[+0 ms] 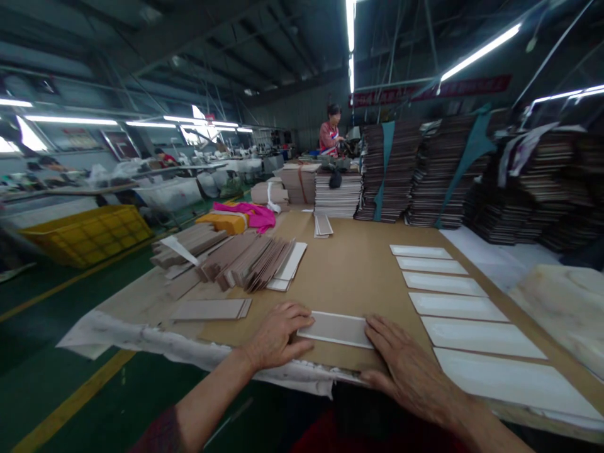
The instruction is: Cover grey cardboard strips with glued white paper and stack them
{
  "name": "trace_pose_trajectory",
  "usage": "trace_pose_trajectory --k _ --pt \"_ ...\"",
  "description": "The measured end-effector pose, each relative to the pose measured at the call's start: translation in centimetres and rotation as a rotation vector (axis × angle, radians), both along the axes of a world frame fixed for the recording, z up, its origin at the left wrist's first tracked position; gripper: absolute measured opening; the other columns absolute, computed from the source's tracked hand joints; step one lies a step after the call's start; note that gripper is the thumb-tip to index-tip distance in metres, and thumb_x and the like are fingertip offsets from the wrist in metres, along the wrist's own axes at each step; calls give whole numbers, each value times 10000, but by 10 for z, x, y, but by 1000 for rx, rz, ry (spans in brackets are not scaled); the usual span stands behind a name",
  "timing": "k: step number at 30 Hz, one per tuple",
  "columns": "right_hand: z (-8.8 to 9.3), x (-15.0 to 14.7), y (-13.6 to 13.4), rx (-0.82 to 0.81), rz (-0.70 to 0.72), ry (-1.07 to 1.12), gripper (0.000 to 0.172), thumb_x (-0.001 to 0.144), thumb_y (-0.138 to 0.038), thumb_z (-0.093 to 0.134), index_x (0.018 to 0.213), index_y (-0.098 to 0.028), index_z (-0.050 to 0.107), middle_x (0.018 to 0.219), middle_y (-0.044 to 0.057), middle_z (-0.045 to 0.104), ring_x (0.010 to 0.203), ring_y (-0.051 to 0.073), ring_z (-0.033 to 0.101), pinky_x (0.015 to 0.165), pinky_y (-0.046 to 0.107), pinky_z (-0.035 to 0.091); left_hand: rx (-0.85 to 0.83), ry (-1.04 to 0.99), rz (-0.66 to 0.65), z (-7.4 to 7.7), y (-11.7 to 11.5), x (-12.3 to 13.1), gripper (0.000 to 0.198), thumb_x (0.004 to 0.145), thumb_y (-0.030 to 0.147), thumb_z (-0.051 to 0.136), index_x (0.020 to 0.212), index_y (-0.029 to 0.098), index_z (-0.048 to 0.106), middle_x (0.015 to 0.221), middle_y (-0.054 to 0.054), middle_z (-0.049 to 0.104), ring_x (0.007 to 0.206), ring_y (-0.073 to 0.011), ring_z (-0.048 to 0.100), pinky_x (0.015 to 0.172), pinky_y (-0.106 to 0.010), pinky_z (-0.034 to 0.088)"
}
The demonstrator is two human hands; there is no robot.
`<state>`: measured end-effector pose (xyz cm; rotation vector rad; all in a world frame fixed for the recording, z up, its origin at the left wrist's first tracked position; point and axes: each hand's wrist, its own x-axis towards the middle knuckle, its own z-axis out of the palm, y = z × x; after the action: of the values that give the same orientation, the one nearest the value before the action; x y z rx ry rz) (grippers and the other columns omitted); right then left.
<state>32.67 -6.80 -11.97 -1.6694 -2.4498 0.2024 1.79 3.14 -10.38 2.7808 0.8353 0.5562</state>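
Observation:
A grey strip of board with a white border (337, 328) lies flat near the table's front edge, between my two hands. My left hand (280, 336) rests at its left end, fingertips on the corner and thumb apart on the near side. At the right end, my right hand (408, 362) lies with its fingers stretched over the strip's edge and the thumb spread toward me. Both hands are open, touching the strip without lifting it. Left of them, a few plain grey strips (210, 309) lie overlapping. Several white strips (465, 306) form a column on the right.
Bundled brown-grey strips (250, 258) are heaped on the left of the table (346, 270). Tall stacks of dark panels (389, 170) stand along the back. Pink cloth (252, 216) lies back left. A yellow bin (89, 236) stands on the floor. A person (330, 135) works behind.

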Motion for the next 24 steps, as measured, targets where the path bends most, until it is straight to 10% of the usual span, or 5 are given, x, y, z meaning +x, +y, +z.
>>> trace_pose_trajectory --k 6,12,16,24 --pt "-4 2 -12 33 148 14 698 739 -270 738 1402 -306 521 1458 76 519 1299 339 507 1073 531 459 -10 -44 -43 -3 -4 -7 509 795 568 685 1140 196 641 1164 -112 647 1105 -268 562 999 -441 427" --pt "0 1 -4 440 379 12 455 799 -107 587 1224 -265 630 1169 28 712 1014 190 681 890 305 573 -65 -99 -61 -6 -5 -14 487 833 566 638 1160 205 635 1160 -108 660 1099 -271 585 1024 -444 432" --pt "19 3 8 742 405 39 356 881 -144 547 1226 -208 613 1136 32 735 1024 171 691 910 274 553 -151 -188 61 -13 -3 -20 748 900 618 512 1502 227 301 1500 -154 427 1386 -311 397 1164 -504 309" --pt "61 23 118 799 142 -51 228 983 -227 451 1122 -160 620 1052 87 731 926 202 687 836 320 525 -261 -220 150 -22 -3 -25 1015 841 647 576 1562 226 -2 1618 -180 161 1491 -371 175 1188 -583 233"
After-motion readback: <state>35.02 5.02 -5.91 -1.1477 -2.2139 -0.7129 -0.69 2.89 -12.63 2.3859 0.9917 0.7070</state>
